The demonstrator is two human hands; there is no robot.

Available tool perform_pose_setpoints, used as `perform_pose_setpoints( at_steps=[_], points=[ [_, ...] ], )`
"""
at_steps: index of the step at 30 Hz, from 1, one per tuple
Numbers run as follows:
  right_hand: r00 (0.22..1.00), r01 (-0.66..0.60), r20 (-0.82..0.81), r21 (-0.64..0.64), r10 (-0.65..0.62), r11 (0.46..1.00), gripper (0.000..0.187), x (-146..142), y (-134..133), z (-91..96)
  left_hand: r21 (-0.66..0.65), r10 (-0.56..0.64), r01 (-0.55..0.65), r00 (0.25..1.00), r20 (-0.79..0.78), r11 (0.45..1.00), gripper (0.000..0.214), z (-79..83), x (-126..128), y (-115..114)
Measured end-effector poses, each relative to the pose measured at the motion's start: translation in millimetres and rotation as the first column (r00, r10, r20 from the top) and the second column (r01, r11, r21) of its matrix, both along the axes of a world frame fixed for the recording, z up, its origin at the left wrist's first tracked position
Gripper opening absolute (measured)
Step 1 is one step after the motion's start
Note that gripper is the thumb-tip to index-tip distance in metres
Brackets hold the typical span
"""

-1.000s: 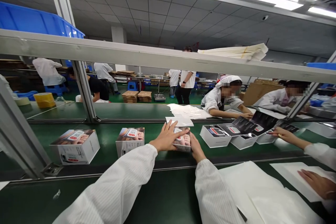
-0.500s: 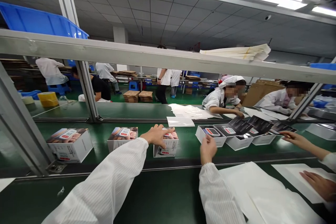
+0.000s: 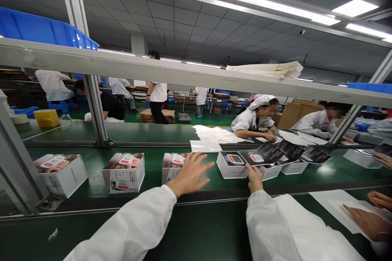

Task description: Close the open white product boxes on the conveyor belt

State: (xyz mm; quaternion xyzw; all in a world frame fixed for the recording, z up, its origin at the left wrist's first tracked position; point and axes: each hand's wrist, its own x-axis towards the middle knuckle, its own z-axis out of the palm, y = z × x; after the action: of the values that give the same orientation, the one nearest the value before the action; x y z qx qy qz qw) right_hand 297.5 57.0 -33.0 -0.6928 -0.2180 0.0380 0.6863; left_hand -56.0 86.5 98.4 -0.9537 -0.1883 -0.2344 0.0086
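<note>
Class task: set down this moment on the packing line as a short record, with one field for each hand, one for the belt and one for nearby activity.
Left hand: fingers spread over a white printed cardboard box; contact unclear.
Right hand: beside an open white cardboard box.
Belt: green conveyor belt, carrying boxes.
Nearby: a co-worker's hand on a white paper sheet.

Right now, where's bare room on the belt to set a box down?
Bare conveyor belt shows between the white box and the next box by your left hand. It's crowded by your right hand: open boxes and dark leaflets.
</note>
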Motion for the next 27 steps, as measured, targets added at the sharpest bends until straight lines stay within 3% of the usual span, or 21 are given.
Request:
perform_pose_setpoints(
  at_steps=[2, 5, 8, 11, 14, 17, 22, 24, 27],
  points=[
    [1.0, 0.025, -0.001, -0.017, -0.025, 1.0, 0.047, -15.4, -8.6, -1.4, -0.01, -0.012, 0.012, 1.0, 0.028, 1.0, 0.056, -9.4, 5.7, -4.1],
    [0.998, 0.024, 0.069, -0.154, -0.013, 0.988, 0.047, -41.8, -27.2, 1.4, -0.023, -0.024, 0.026, 0.995, 0.093, 0.999, 0.055, -20.4, 13.8, -9.4],
    [0.966, -0.081, 0.217, -0.256, 0.139, 0.963, 0.057, -67.5, -42.5, 7.4, 0.006, 0.006, -0.007, 0.977, 0.212, 1.0, 0.067, -23.9, 25.3, -15.9],
    [0.899, -0.248, 0.3, -0.247, 0.318, 0.937, 0.059, -85.4, -49.1, 9.8, 0.03, -0.018, 0.012, 0.974, 0.224, 0.999, 0.079, -24.3, 42.4, -15.8],
    [0.858, -0.343, 0.299, -0.267, 0.416, 0.9, 0.054, -94.7, -49.2, 8.8, -0.139, -0.048, 0.063, 0.993, 0.112, 0.988, 0.085, -33.3, 60.0, -2.6],
    [0.84, -0.425, 0.24, -0.266, 0.486, 0.865, 0.057, -101.8, -46.0, 9.1, -0.349, 0.008, 0.009, 0.999, 0.046, 0.937, 0.087, -55.1, 68.5, 15.4],
    [0.866, -0.438, 0.146, -0.235, 0.477, 0.868, 0.07, -109.6, -37.2, 11.8, -0.472, 0.092, -0.051, 0.994, 0.066, 0.88, 0.093, -88.3, 56.5, 27.9],
    [0.889, -0.415, 0.114, -0.212, 0.444, 0.885, 0.072, -106.1, -31.1, 12.5, -0.481, 0.075, -0.027, 0.994, 0.081, 0.877, 0.095, -88.0, 47.7, 29.4],
    [0.923, -0.375, 0.051, -0.109, 0.381, 0.921, 0.073, -97.3, -16.6, 14.8, -0.456, -0.011, 0.038, 0.998, 0.062, 0.889, 0.1, -68.7, 37.4, 33.1]
  ],
)
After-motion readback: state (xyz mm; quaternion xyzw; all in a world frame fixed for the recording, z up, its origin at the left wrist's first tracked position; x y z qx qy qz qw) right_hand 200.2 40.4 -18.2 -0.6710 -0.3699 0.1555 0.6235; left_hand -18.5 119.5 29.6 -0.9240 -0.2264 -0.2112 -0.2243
